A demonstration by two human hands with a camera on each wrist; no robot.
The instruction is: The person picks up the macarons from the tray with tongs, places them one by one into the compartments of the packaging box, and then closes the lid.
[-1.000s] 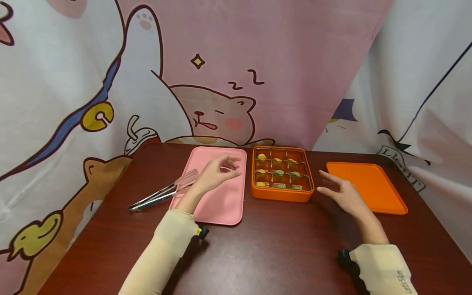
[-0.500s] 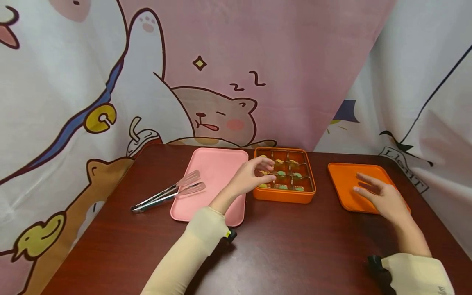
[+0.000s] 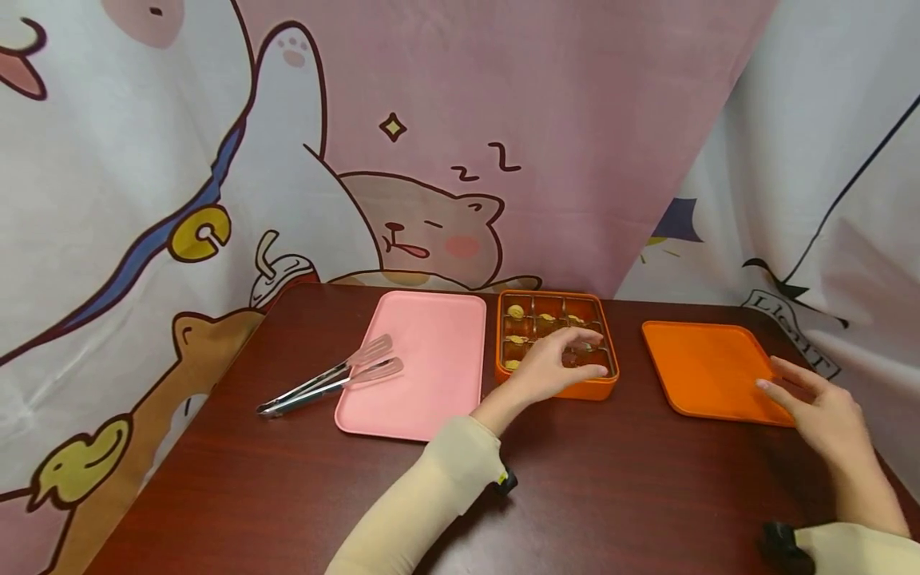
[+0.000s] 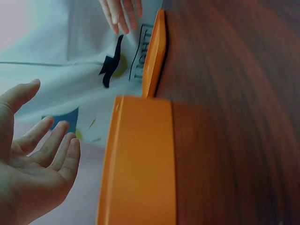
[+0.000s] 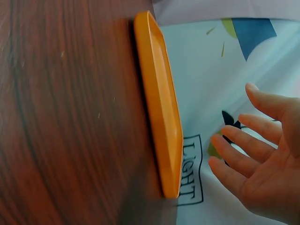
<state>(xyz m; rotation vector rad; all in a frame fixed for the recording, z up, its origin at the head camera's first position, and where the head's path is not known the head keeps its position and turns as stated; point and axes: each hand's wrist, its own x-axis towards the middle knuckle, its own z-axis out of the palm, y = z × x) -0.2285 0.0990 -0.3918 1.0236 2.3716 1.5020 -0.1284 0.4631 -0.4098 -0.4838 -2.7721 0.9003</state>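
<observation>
An orange box [image 3: 589,390] with a divided insert holds several small wrapped pieces in its compartments. My left hand [image 3: 557,366] hovers over its front right part, fingers loosely bent and holding nothing, and covers some compartments. In the left wrist view the box wall [image 4: 140,159] stands beside that hand, apart from it. To the right lies a flat orange lid-like tray [image 3: 707,367] with a low raised rim. My right hand [image 3: 826,409] is above its right edge, thumb and fingers spread. The right wrist view shows a gap between this hand [image 5: 262,159] and the tray's rim [image 5: 161,112].
A pink tray [image 3: 431,371] lies left of the box. Metal tongs [image 3: 316,389] with pinkish flat tips rest partly on its left edge. Behind the dark wooden table [image 3: 618,495] hangs a printed cloth [image 3: 561,120].
My left hand has moved right, from above the pink tray to above the orange box. My right hand has moved right from beside the box to the orange tray's far right edge.
</observation>
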